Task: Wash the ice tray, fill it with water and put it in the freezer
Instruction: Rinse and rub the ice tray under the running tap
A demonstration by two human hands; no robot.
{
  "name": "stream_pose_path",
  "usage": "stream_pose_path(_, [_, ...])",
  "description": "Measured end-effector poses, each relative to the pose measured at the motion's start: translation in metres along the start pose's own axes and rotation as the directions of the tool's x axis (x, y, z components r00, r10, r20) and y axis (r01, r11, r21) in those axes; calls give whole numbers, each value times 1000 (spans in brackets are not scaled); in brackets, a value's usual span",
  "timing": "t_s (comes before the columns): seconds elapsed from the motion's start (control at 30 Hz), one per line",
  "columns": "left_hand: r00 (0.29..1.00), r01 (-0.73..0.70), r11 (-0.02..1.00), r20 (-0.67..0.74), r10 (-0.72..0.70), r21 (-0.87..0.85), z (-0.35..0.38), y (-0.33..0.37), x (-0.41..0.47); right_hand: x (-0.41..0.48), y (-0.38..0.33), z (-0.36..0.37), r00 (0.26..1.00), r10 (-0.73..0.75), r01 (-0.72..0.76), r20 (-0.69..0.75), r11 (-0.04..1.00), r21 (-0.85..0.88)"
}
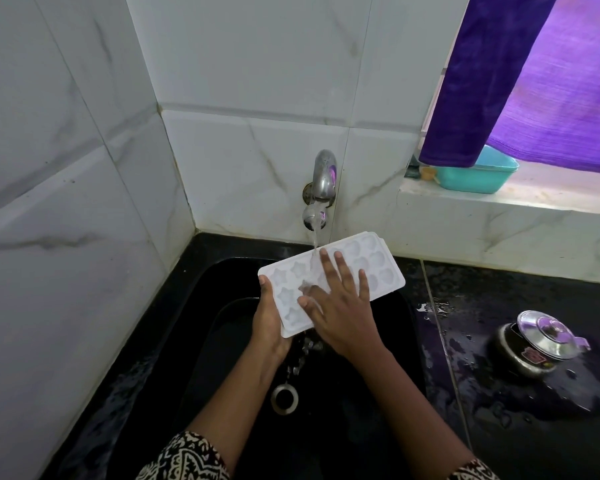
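The left hand [269, 320] grips the near-left end of the white ice tray [381, 268]; the right hand [340, 306] lies flat and spread across it. The tray's length slants away rightward beneath the tap [323, 178], over the sink [194, 341].

The tray [371, 268] is white plastic with star- and shell-shaped cups facing up. It sits tilted over the black sink, near end lower, its far end toward the wall, water streaming onto its middle.
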State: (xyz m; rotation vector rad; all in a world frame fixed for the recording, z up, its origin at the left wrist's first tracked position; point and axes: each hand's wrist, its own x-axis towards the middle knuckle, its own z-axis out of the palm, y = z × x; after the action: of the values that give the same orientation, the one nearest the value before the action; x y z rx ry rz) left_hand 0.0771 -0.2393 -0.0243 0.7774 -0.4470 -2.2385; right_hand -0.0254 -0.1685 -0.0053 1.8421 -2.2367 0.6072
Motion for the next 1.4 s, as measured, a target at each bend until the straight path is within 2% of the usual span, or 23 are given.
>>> stream_pose_path(0.13, [1000,-3,1000,1,3,21,2,-5,0,3,-10,1,1000,22,-22,-19,999,-50])
stream_pose_path(0.27, [999,-16,1000,-40,17,3,-2,0,3,-4,-4,-7,985,29,-45,169,995,93])
stream_pose_path(0.4, [998,-39,999,-42,40,14,-11,-3,6,-17,9,-16,995,97,-97,6,977,192])
stream_pose_path(0.5, [996,-70,997,-50,71,26,-11,-2,7,-26,12,-13,994,94,-85,-63,988,132])
stream_pose_path(0.67, [995,-87,996,-47,87,2,-8,2,7,-32,10,-3,999,-26,29,-43,998,64])
stream_pose_path(0.77, [996,-72,997,-55,73,21,-7,5,6,-24,1,1,1000,7,-6,-22,999,33])
stream_pose_path(0.9, [994,-75,997,-75,75,12,-9,9,10,-19,-5,2,994,-13,8,112,999,40])
stream_pose_path(1.07, [995,-62,998,-84,60,-21,-8,3,9,-15,-7,9,999,-10,9,-32,999,-33])
stream_pose_path(1.17, [995,-57,998,-86,56,-15,-11,7,11,-19,-5,12,999,-52,51,-9,997,-57])
stream_pose_path(1.4, [994,-63,998,-92,60,-30,-8,3,9,-20,-13,15,997,-15,9,-81,997,-72])
